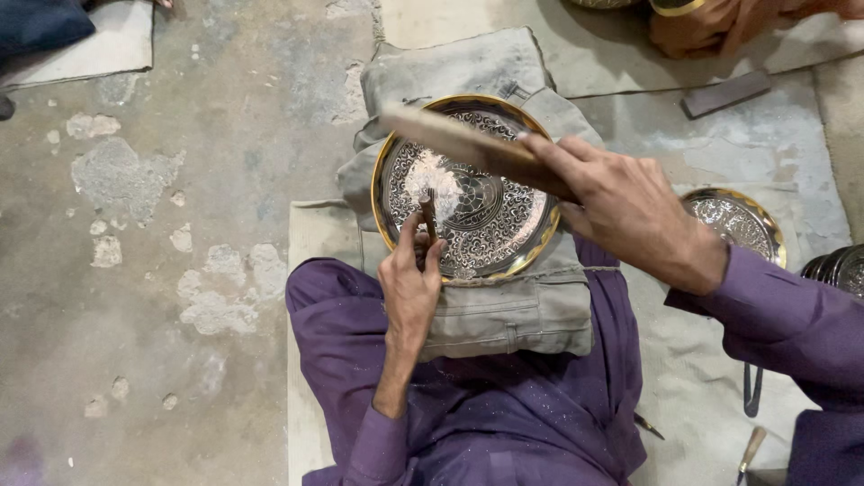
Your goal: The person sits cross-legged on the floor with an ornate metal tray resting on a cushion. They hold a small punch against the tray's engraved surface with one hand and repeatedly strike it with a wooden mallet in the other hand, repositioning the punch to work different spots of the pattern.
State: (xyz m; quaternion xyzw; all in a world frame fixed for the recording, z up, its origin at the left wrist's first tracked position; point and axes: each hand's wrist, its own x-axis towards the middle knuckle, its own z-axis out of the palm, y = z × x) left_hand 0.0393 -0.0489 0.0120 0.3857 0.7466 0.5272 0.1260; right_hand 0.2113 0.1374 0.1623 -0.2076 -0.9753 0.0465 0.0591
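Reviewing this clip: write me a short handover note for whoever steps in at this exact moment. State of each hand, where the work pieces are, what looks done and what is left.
Left hand: closed on a thin metal chisel, tip set on the round engraved metal plate with a gold rim.
Right hand: closed on a flat wooden striking stick, raised over the plate.
Plate lies on a folded grey cloth pad across the lap.
A second engraved plate lies to the right on the floor; more stacked plates at the right edge.
Done: pattern covers most of the plate's face.
Left: cannot tell which areas remain uncut.
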